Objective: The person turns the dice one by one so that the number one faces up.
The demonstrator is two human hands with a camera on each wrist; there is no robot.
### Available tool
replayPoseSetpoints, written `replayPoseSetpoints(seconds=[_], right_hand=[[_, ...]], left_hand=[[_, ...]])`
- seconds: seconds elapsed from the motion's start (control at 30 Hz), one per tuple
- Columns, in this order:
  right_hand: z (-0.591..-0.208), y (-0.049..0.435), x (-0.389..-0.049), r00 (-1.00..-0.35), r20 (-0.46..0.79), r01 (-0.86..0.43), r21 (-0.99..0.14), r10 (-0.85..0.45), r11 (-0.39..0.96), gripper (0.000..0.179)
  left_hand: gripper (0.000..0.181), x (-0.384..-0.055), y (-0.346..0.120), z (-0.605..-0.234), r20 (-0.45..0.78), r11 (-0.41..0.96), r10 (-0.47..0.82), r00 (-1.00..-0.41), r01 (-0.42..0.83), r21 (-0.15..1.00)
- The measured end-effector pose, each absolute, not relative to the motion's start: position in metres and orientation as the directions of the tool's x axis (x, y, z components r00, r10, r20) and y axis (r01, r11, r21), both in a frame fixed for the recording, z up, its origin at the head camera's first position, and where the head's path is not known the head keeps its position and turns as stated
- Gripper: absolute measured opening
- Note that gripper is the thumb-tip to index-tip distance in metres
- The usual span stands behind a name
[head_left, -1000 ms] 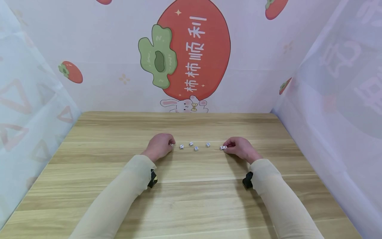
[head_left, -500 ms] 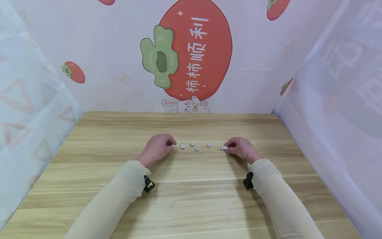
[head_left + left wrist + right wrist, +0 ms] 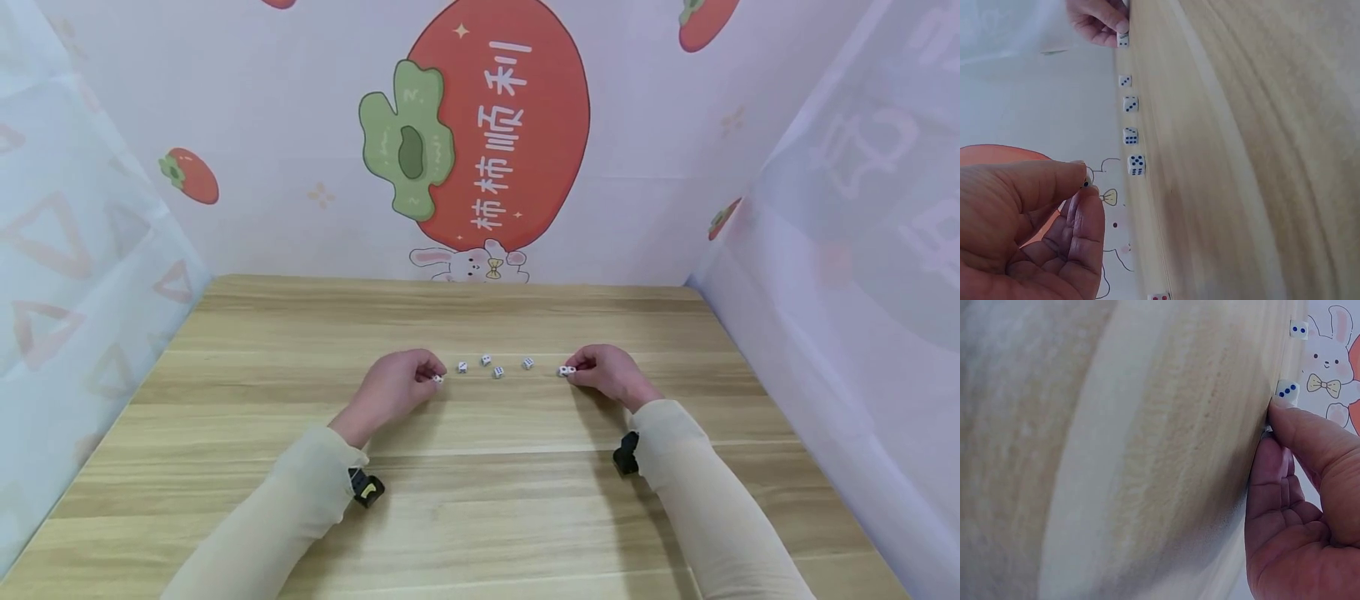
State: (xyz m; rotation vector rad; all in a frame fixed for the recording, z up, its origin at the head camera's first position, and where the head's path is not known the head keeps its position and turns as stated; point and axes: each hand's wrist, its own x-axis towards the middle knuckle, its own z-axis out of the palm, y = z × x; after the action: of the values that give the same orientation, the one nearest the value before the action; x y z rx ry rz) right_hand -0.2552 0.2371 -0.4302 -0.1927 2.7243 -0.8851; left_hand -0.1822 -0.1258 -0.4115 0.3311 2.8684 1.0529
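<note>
My left hand [image 3: 397,387] pinches a small white die [image 3: 438,379] between thumb and fingertips. In the left wrist view this die [image 3: 1087,183] is mostly covered by the fingers and shows against the backdrop, beside the row on the table. My right hand [image 3: 609,372] is low at the right end of the row, thumb and fingertips pinching a die [image 3: 572,370]. Right against it, on its left, sits another die [image 3: 563,372]; it shows three blue dots on one face in the right wrist view. Most of the right hand's die is hidden by its fingertips.
Between the hands several white dice stand on the wooden table [image 3: 480,500], among them one [image 3: 462,367] near the left fingertips and one [image 3: 528,363] toward the right. A red-dotted die [image 3: 1159,297] shows at the left wrist view's bottom edge. A printed backdrop [image 3: 285,242] rises behind.
The left hand has moved toward the person and slightly right with its die, its wrist shifting back. The right hand stays at its dice. The head view has shifted slightly.
</note>
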Motion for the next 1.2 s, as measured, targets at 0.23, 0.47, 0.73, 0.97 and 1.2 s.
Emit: replayPoseSetpoints(seconds=[0.23, 0.47, 0.73, 0.97, 1.2], right_hand=[[-0.429, 0.236, -0.256, -0.954, -0.217, -0.032, -0.611, -0.207, 0.791, 0.012], [-0.428, 0.237, -0.257, -0.953, -0.199, -0.058, -0.619, -0.227, 0.783, 0.012], [-0.429, 0.237, -0.257, -0.953, -0.196, -0.061, -0.626, -0.233, 0.778, 0.011], [-0.43, 0.238, -0.257, -0.951, -0.197, -0.071, -0.614, -0.24, 0.786, 0.012], [-0.43, 0.238, -0.256, -0.95, -0.199, -0.072, -0.609, -0.24, 0.79, 0.013]], left_hand=[[0.021, -0.168, -0.124, -0.411, 0.011, 0.698, 0.215, -0.976, 0.162, 0.698], [0.021, -0.159, -0.121, -0.413, 0.021, 0.633, 0.2, -0.98, 0.146, 0.76], [0.021, -0.155, -0.119, -0.414, 0.032, 0.598, 0.199, -0.98, 0.147, 0.788], [0.02, -0.154, -0.117, -0.417, 0.032, 0.608, 0.189, -0.981, 0.143, 0.781], [0.02, -0.153, -0.117, -0.419, 0.04, 0.608, 0.197, -0.98, 0.154, 0.779]])
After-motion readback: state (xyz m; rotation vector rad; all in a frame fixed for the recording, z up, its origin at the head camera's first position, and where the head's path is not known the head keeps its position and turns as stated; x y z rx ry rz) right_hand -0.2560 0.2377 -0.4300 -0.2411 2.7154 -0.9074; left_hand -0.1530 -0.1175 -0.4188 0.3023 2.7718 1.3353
